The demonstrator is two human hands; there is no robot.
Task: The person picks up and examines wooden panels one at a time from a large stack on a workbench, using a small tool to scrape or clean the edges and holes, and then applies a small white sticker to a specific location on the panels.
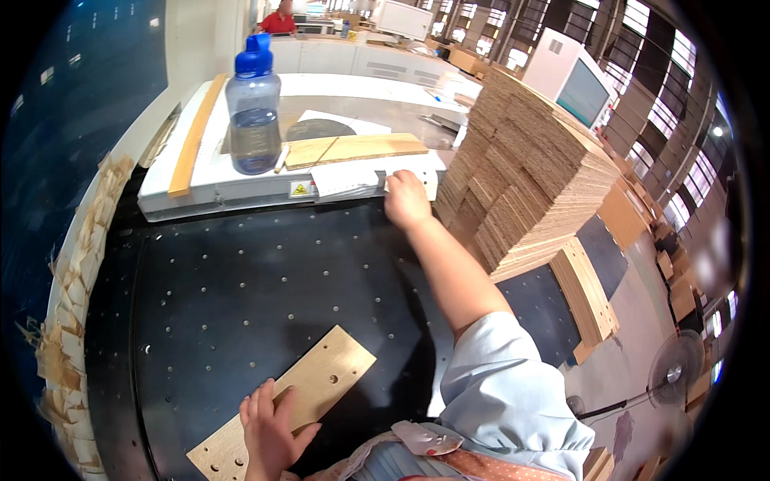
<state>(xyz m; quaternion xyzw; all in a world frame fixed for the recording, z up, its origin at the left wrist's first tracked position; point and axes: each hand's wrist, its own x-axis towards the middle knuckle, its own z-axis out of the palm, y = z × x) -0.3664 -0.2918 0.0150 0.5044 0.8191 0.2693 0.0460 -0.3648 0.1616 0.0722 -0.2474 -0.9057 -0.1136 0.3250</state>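
My left hand (273, 425) lies with fingers spread on a light wooden board (333, 361). The board rests slantwise on the black table, and several round holes show near its ends. My right arm stretches far forward. At the front edge of the white machine housing (241, 200), my right hand (407, 199) has its fingers curled together; what they hold, if anything, is hidden. Right beside those fingers is a white piece with dark dots (431, 186). A white paper (345, 180) hangs over the housing's edge to the left of this hand.
A blue-capped water bottle (255, 112) and wooden strips (357, 150) stand or lie on the housing. Close to my right arm rises a tall stack of boards (521, 168), with more stacked boards (585, 289) beyond. A fan (674, 373) stands at right; a person in red (278, 22) is far back.
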